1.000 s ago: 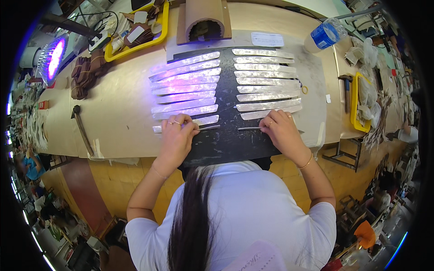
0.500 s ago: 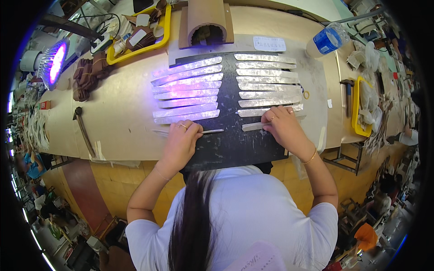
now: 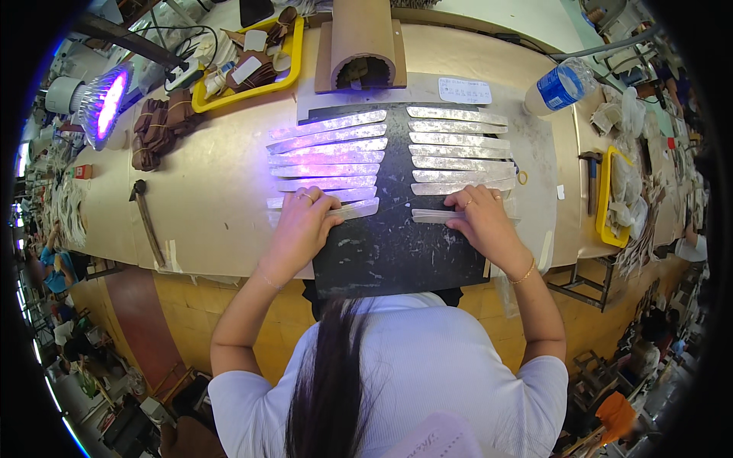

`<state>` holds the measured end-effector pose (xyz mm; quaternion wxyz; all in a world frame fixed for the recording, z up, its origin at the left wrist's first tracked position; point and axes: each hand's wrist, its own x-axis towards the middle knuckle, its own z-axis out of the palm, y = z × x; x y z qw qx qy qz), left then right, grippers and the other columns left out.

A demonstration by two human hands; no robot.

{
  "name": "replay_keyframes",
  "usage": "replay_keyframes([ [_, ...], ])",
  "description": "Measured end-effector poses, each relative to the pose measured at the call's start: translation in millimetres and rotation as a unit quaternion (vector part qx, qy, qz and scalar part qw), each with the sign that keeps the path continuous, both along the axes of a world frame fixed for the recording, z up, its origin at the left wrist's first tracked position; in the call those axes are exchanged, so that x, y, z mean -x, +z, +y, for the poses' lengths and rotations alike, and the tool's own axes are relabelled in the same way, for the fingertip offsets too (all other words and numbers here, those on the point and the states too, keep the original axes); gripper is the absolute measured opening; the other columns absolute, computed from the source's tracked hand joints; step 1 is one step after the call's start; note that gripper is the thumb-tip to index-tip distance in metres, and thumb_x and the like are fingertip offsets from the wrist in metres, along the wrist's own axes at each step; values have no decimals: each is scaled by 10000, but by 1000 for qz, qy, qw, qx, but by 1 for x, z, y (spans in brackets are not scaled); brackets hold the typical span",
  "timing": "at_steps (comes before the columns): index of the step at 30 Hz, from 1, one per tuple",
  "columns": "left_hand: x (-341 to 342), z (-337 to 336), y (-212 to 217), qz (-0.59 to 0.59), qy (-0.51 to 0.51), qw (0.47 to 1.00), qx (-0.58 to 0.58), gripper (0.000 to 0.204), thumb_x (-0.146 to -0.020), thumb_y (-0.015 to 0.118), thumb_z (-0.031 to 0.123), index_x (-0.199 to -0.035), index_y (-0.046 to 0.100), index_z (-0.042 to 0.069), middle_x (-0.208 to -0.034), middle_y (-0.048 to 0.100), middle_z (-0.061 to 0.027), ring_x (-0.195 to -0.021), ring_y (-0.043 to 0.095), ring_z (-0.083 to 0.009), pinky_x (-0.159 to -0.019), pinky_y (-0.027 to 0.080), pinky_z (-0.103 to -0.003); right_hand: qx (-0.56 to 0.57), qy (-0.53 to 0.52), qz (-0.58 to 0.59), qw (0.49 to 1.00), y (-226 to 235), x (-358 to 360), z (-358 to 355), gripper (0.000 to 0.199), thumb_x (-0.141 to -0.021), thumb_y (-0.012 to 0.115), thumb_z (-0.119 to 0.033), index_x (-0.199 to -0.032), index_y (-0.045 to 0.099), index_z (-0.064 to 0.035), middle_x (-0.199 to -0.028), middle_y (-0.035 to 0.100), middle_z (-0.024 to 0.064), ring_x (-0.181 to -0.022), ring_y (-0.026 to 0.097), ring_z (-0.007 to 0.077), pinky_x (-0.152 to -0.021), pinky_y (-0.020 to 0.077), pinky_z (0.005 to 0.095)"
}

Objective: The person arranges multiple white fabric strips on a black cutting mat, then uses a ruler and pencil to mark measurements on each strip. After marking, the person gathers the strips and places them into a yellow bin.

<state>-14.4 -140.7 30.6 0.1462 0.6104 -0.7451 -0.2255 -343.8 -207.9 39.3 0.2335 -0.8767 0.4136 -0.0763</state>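
On a black board [image 3: 397, 256] lie two columns of narrow, pale strips with a shiny, blotchy surface; the left column [image 3: 328, 156] fans slightly and the right column [image 3: 458, 151] lies nearly level. My left hand [image 3: 300, 233] is closed on a strip [image 3: 356, 208] at the near end of the left column, its broad face showing. My right hand [image 3: 489, 221] pinches another strip [image 3: 432, 217], seen narrower, just nearer than the right column. Its fingertips reach the lowest strip of that column. The outer ends of both held strips are partly hidden by my hands.
A lit lamp [image 3: 107, 105] casts purple light from the left. Beyond the board stand a brown half-round form [image 3: 364, 46] and a bottle [image 3: 560, 88]. Hammers [image 3: 145, 217] lie at both sides. Yellow trays [image 3: 256, 95] hold brown bundles and plastic bags. Brown bundles [image 3: 153, 133] sit left.
My left hand has moved away from me; its strip, earlier seen edge-on, now shows its broad face by the left column. My right hand has shifted slightly farther with its strip. The view has shifted slightly.
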Motion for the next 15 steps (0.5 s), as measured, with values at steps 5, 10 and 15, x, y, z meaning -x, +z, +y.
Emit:
replay_keyframes([
  [5,6,5,4,18,3,999,-30,191,-838,745,136,-989,661,54,-979,615,-111,-995,562,-320,-868,407,-423,2,31,-20,999,-3,1,6,178,-810,755,-130,-959,661,-101,-922,578,34,-928,566,245,-853,430,393],
  [10,8,2,-6,31,-4,999,15,156,-840,735,116,-965,660,60,-944,602,-108,-969,565,-315,-853,409,-429,54,12,-6,998,-1,-3,-18,174,-811,750,-134,-962,669,-102,-935,575,44,-942,569,246,-850,440,387],
  [15,2,-17,-1,16,-2,998,57,146,-839,736,116,-960,666,71,-963,592,-115,-966,559,-323,-861,418,-436,66,11,-23,997,-5,-6,-25,186,-809,757,-145,-968,670,-104,-962,567,54,-970,558,258,-864,441,387],
])
